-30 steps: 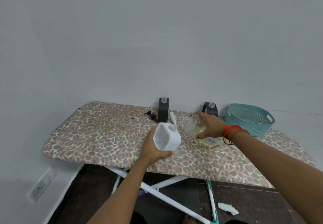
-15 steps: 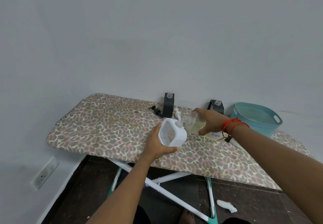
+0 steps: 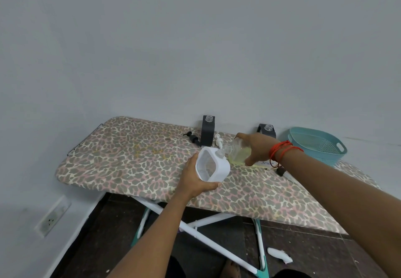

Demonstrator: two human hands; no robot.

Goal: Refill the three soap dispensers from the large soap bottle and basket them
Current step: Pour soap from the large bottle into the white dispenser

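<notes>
My left hand (image 3: 195, 180) grips a white square soap dispenser (image 3: 213, 166) with its pump off, tilted above the leopard-print ironing board (image 3: 130, 158). My right hand (image 3: 256, 147) holds the large clear soap bottle (image 3: 237, 150) of yellowish liquid, tipped on its side with its mouth at the dispenser's open neck. Two dark dispensers without pumps stand by the wall: one (image 3: 207, 131) behind the white one, another (image 3: 267, 130) behind my right hand. A teal basket (image 3: 319, 145) sits at the far right.
A black pump head (image 3: 192, 137) and a white pump head (image 3: 218, 140) lie on the board near the dark dispenser. A small dark cap (image 3: 281, 171) lies by my right wrist. White board legs and a white scrap (image 3: 278, 255) are on the dark floor below.
The view has shifted slightly. The large bottle has tipped further and its mouth now meets the white dispenser's neck. Both hands keep their holds.
</notes>
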